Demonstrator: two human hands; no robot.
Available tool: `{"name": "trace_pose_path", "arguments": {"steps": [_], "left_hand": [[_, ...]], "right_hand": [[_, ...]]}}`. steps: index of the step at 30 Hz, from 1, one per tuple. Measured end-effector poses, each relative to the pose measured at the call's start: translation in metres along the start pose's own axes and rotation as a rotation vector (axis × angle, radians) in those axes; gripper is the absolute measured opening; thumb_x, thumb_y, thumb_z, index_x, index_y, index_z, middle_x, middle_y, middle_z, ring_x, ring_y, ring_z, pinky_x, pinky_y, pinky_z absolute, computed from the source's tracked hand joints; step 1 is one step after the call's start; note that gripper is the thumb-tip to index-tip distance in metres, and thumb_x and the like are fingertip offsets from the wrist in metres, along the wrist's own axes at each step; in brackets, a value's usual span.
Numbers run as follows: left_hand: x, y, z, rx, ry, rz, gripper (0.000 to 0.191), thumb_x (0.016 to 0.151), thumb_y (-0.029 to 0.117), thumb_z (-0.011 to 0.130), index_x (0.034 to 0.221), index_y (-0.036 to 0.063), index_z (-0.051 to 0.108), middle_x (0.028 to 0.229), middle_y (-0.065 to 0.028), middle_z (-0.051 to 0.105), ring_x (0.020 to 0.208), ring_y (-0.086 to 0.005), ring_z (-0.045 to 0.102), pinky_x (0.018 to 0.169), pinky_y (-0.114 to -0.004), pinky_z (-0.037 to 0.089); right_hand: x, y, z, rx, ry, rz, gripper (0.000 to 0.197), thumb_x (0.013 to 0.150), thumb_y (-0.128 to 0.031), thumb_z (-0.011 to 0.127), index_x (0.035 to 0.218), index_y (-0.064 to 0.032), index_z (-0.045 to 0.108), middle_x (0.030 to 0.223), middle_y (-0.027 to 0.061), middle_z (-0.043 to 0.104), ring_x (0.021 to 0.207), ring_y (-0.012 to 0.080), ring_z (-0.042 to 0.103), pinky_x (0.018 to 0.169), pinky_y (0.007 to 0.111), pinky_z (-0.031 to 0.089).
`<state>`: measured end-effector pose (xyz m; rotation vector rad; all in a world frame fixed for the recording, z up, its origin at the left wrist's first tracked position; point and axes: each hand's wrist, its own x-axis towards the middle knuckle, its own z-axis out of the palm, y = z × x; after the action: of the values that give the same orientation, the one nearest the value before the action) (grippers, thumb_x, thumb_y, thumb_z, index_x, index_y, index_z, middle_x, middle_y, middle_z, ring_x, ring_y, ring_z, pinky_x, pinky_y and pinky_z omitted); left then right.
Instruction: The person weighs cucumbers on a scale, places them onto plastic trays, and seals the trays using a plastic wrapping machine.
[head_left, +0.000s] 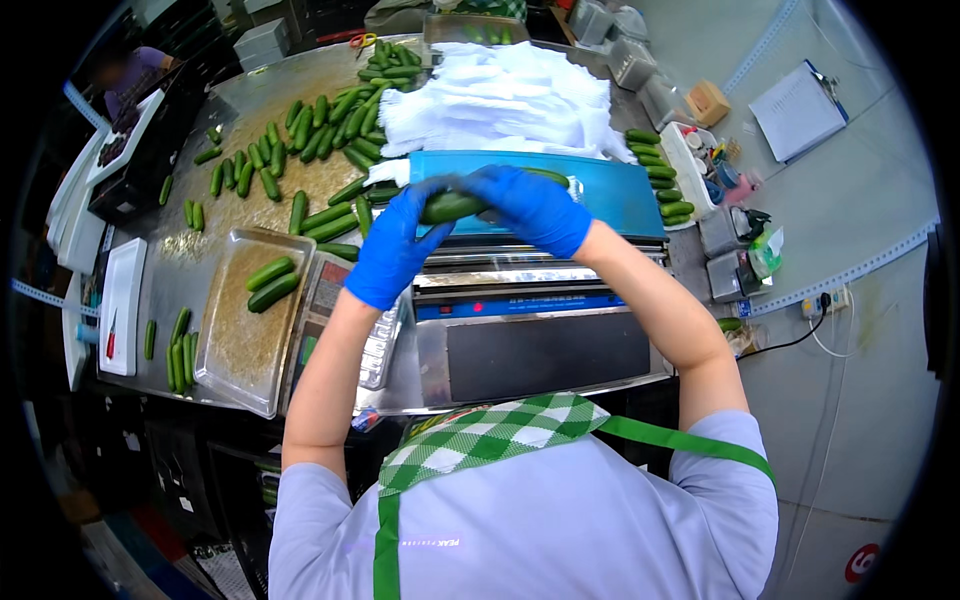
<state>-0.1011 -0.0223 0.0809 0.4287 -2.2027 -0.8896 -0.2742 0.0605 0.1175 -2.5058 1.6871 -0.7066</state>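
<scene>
A dark green cucumber (452, 208) is held between my two blue-gloved hands, above the film wrapping machine. My left hand (391, 241) grips its left end, thumb below it. My right hand (534, 208) is at its right end; those fingers are blurred and partly hidden. Behind my right hand, another cucumber (549, 176) lies along the machine's blue panel (615, 191). Just beyond the panel spreads a big pile of white foam net sleeves (510, 97). Nearer me are the machine's metal rollers (525, 277) and a dark flat plate (547, 356).
Loose cucumbers (326, 135) cover the table's left side. A metal tray (247, 315) with two cucumbers overlaps a scale. Clear plastic trays (381, 349) stand beside the machine. More cucumbers (660, 172) line its right. A red-handled knife (111, 341) lies in a white tray. A person works at far left.
</scene>
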Motion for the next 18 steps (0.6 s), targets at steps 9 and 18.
{"name": "trace_pose_path", "arguments": {"steps": [9,18], "left_hand": [[0.036,0.003,0.128,0.637,-0.263,0.095,0.029,0.069,0.030,0.058,0.085,0.0054,0.055,0.073,-0.0109,0.052,0.072,-0.0257,0.051,0.060,-0.034,0.043],[0.041,-0.012,0.188,0.829,-0.249,0.130,0.016,0.072,0.020,0.052,0.080,0.0079,0.057,0.075,-0.0107,0.055,0.074,-0.0250,0.052,0.061,-0.036,0.041]], "right_hand": [[-0.098,0.086,-0.041,0.646,0.263,0.707,0.034,0.075,-0.013,0.057,0.106,-0.0030,0.048,0.098,0.0089,0.053,0.087,0.0170,0.050,0.079,0.026,0.039],[-0.076,0.101,-0.002,0.988,0.126,0.584,0.035,0.071,-0.012,0.059,0.104,-0.0047,0.051,0.095,0.0103,0.054,0.088,0.0181,0.050,0.081,0.028,0.038]]}}
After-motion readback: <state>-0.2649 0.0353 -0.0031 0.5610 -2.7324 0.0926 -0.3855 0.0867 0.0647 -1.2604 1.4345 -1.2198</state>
